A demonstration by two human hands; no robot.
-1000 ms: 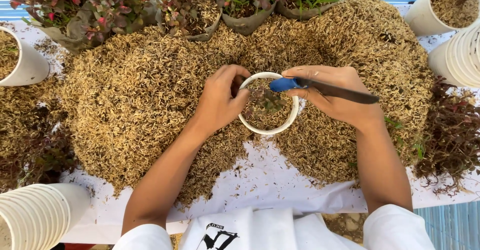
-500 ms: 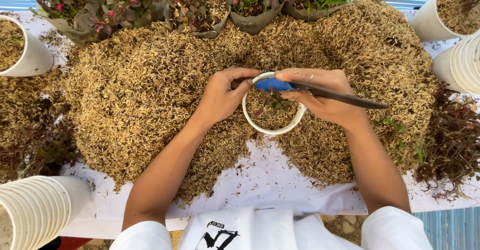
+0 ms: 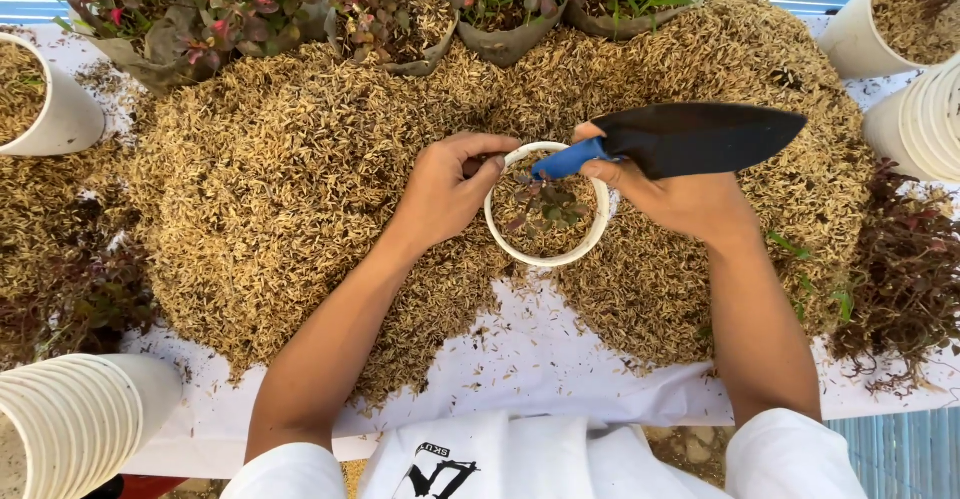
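Observation:
A white pot (image 3: 500, 239) sits in the middle of a big heap of dry husk (image 3: 270, 189). It is filled with husk and holds a small red-green seedling (image 3: 545, 204). My left hand (image 3: 445, 194) grips the pot's left rim, thumb over the edge. My right hand (image 3: 670, 199) rests at the pot's right rim and holds a trowel (image 3: 690, 139) with a blue handle and a black blade, the blade lying flat and pointing right above my hand.
Potted red-green plants (image 3: 230, 4) line the far edge. White pots of husk stand at far left (image 3: 60, 119) and far right (image 3: 870, 29). Stacks of white pots lie at near left (image 3: 80, 419) and at right (image 3: 925, 124). Loose seedlings (image 3: 905, 279) lie right.
The trowel has turned in my right hand, so its black blade now shows broad and flat. Both hands stay at the pot's rim.

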